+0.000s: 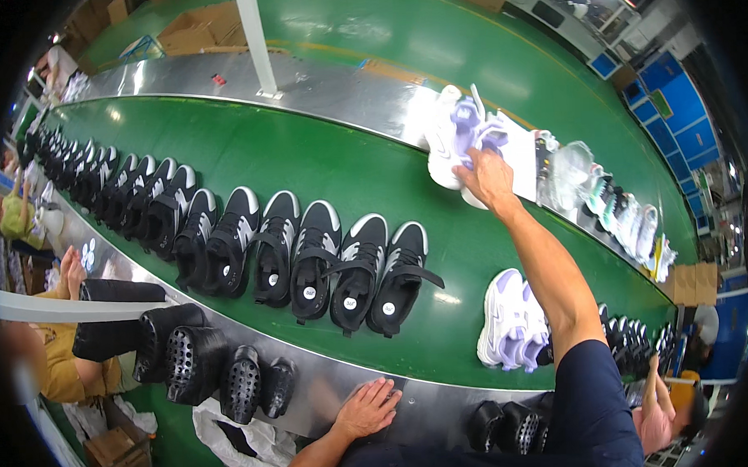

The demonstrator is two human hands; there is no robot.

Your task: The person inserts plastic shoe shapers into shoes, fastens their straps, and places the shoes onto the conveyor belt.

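Note:
My right hand (pixel 487 180) reaches across the green belt to the far metal ledge, its fingers closed on a white and lavender sneaker (pixel 448 153). A second lavender-lined sneaker (pixel 492 132) is right beside it, partly behind my fingers. My left hand (pixel 368 408) lies flat on the near metal edge (pixel 330 383), fingers stretched out and holding nothing. Between my arms, another pair of white and lavender sneakers (pixel 509 323) stands on the belt, partly covered by my right forearm. Black and white sneakers (pixel 360 271) with round white stickers inside line the belt to the left.
Black perforated shoe forms (pixel 196 363) stand along the near edge, with more forms (pixel 512 426) by my right side. Clear-wrapped shoes (pixel 570 173) occupy the far ledge. A white post (pixel 256 44) rises from that ledge. Other people sit at the near side, left and right.

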